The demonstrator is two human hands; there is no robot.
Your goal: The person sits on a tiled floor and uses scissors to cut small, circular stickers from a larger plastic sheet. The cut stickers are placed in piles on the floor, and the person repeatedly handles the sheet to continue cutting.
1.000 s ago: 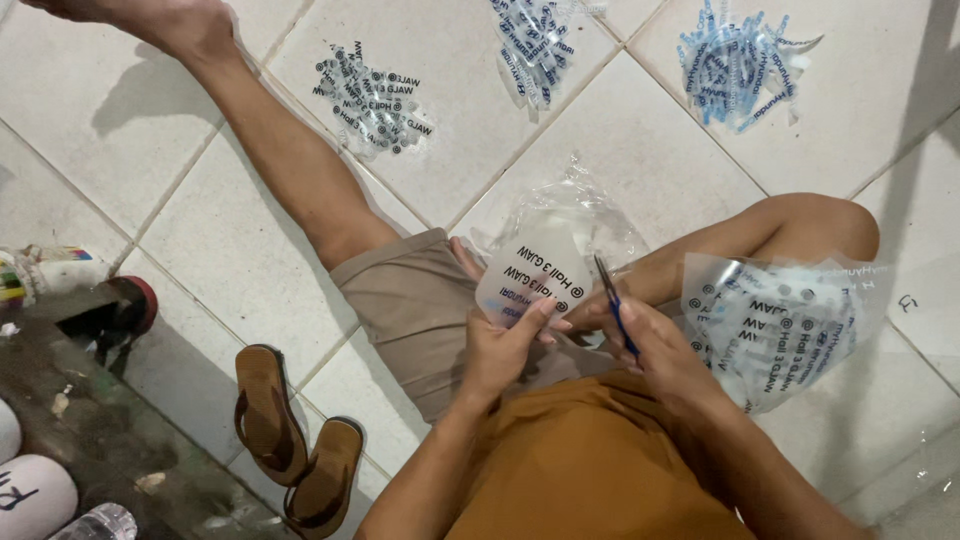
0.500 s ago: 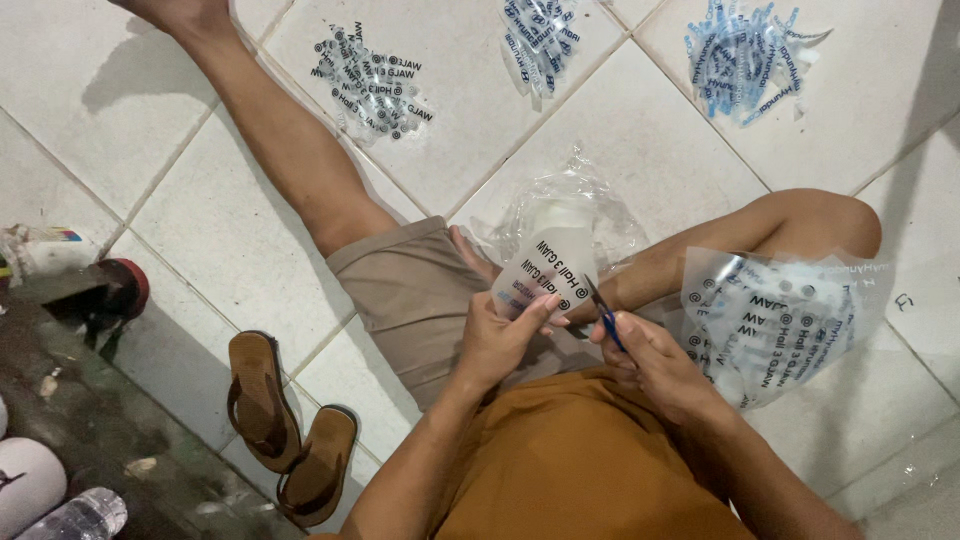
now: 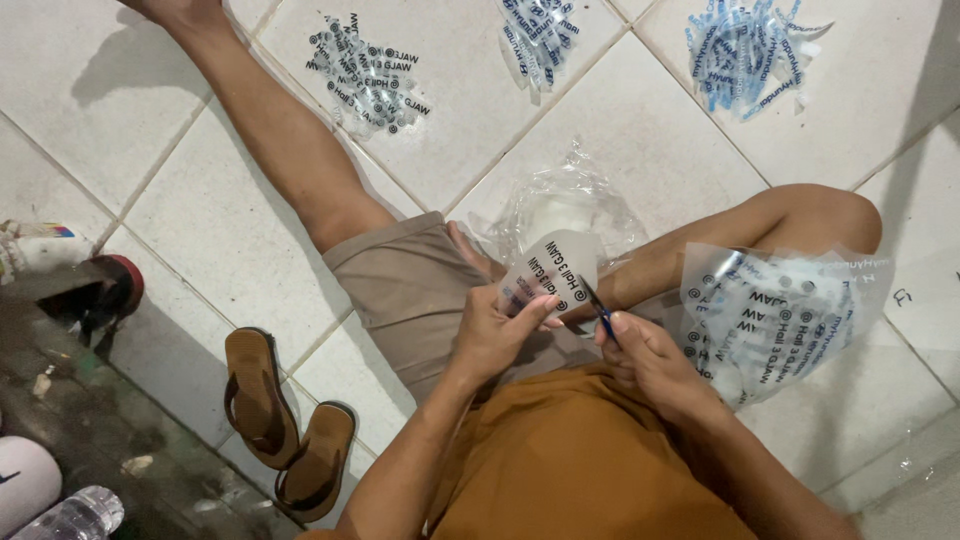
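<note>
The left hand (image 3: 490, 335) is pinching a printed film strip (image 3: 545, 270) upright while the right hand (image 3: 645, 355), gripping blue scissors (image 3: 597, 308), is meeting its right edge.

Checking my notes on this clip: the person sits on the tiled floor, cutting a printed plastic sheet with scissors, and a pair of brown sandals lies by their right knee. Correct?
Not quite. The head view shows the sandals beside the left thigh; the rest holds.
</note>
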